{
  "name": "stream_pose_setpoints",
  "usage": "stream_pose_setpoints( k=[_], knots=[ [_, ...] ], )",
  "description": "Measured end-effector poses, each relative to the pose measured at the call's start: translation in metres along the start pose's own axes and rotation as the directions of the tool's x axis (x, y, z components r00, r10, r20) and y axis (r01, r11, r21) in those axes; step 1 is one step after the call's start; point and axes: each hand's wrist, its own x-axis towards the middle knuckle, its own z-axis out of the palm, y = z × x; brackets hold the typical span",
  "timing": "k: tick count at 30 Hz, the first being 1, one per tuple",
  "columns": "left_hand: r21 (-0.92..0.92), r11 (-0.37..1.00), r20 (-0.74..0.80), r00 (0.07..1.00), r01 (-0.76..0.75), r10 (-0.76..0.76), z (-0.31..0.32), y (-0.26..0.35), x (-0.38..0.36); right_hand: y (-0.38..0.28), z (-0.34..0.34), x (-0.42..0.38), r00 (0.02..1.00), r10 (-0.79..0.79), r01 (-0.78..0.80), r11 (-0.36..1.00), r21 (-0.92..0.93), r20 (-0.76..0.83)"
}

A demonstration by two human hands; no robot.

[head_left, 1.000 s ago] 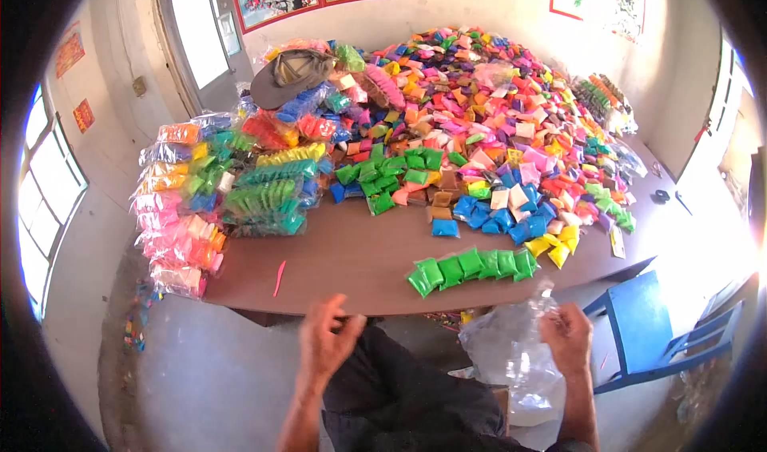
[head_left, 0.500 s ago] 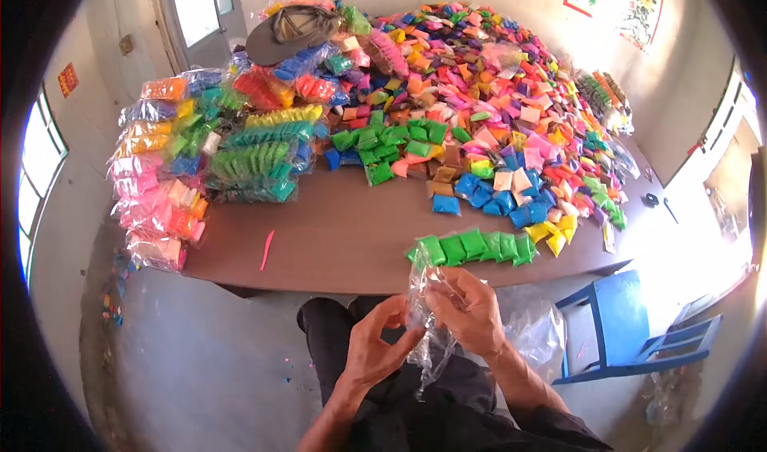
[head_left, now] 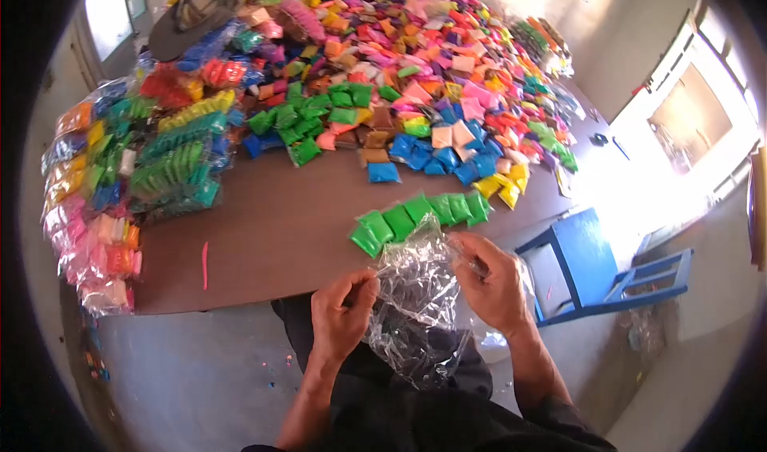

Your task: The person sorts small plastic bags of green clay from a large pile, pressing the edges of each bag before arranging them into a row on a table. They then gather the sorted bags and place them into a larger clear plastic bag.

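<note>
A clear plastic bag (head_left: pixel 419 292) is stretched out above my lap, with one side in each hand. My left hand (head_left: pixel 345 312) pinches its left edge between thumb and fingers. On the opposite edge, my right hand (head_left: pixel 491 280) is closed in a similar pinch. The bag looks crinkled and see-through, with nothing visible inside. Just beyond its top, a row of green packets (head_left: pixel 419 209) lies overlapping along the near edge of the table; the bag covers part of the view there.
A large heap of colourful packets (head_left: pixel 415 44) covers the back of the brown table (head_left: pixel 264 236). Bundled bags of packets (head_left: pixel 172 160) are stacked at left, with a cap (head_left: pixel 192 16) on top. A pink strip (head_left: pixel 205 266) lies nearby. A blue chair (head_left: pixel 579 260) stands at right.
My hands have moved apart, and the bunched bag between them is now spread wide. The view has shifted, so the table and packets appear further left and higher.
</note>
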Motion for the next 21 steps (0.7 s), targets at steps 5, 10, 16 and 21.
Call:
stream_pose_setpoints(
  k=[5, 10, 16, 21],
  knots=[
    [-0.185, 0.956, 0.126, 0.97, 0.227, -0.206, 0.016, -0.026, -0.004, 0.089, -0.039, -0.018, 0.95, -0.167, -0.058, 0.735, 0.676, 0.263],
    [-0.324, 0.884, 0.309, 0.921, 0.337, -0.238, 0.041, -0.028, 0.005, 0.163, 0.007, -0.049, 0.985, 0.17, -0.168, 0.985, -0.045, 0.035],
    [-0.413, 0.769, 0.522, 0.819, 0.488, -0.239, 0.089, -0.03, 0.01, 0.188, 0.053, -0.095, 0.997, 0.031, 0.005, 0.881, -0.472, 0.068],
    [-0.262, 0.831, 0.34, 0.853, 0.49, -0.396, 0.106, 0.007, 0.02, 0.266, 0.018, -0.122, 0.828, 0.317, -0.374, 0.927, -0.034, -0.463]
  ],
)
